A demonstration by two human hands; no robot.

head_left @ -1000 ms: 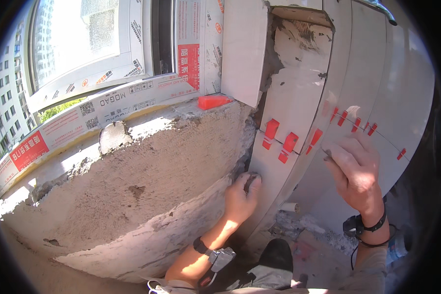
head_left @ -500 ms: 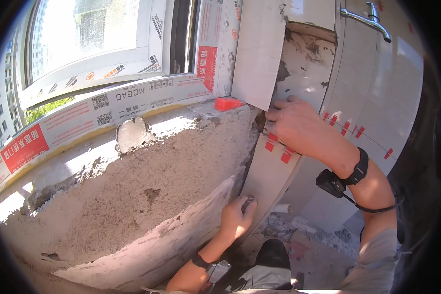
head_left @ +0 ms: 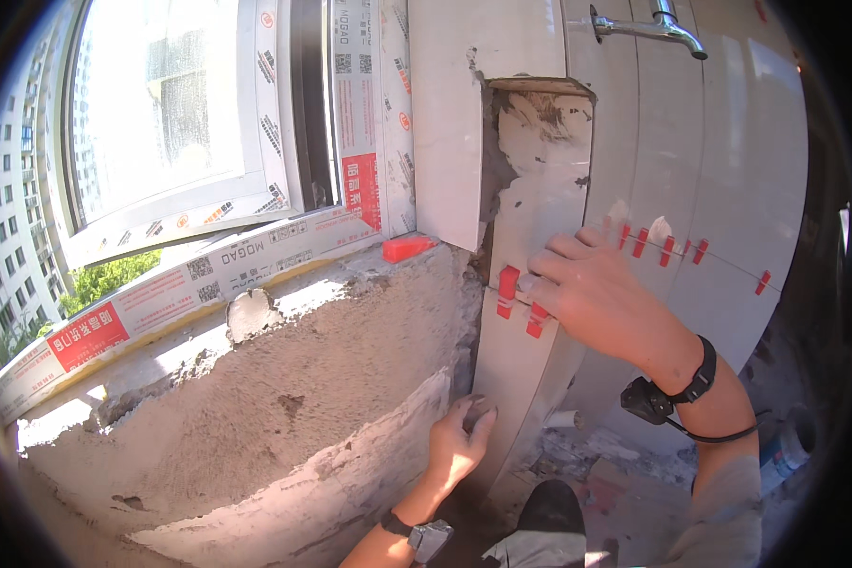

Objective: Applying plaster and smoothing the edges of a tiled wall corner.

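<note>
The right hand (head_left: 582, 279) has shifted off the left red wedge (head_left: 507, 292) onto the right red wedge (head_left: 538, 320), fingers partly curled, grip unclear. The left hand (head_left: 459, 437) is half-curled beside the pale tile (head_left: 511, 364), contents indeterminate. Probably light, stiff plastic, the wedges are best pinched at their thick ends; small, bright red and tapered, they sit at the tile's upper edge.

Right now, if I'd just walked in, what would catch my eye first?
Probably the bright red clips, dotted along seams in the pale tiles at centre and right, with the person's right grip beside the central pair. Next would likely be the glaring window at upper left, above the rough, bare low wall.
</note>
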